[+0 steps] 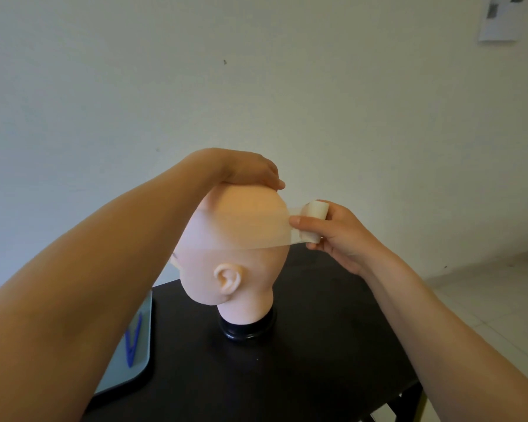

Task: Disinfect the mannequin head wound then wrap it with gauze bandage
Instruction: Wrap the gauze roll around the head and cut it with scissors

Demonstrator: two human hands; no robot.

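Note:
A pale mannequin head [241,278] stands on a black round base [247,327] on the dark table, facing left so I see its ear. A sheer band of gauze bandage [235,229] lies stretched across its side above the ear. My right hand [339,236] holds the white gauze roll [313,219] just behind the back of the head, thumb pressed on the strip. My left hand [250,170] rests flat on the crown, fingers curled over the far side. The wound is hidden.
The black table [317,360] ends at the right, with a pale tiled floor [485,315] beyond. A grey tray [134,360] at the left holds blue plastic tweezers [134,339], partly covered by my left forearm. A plain wall stands behind.

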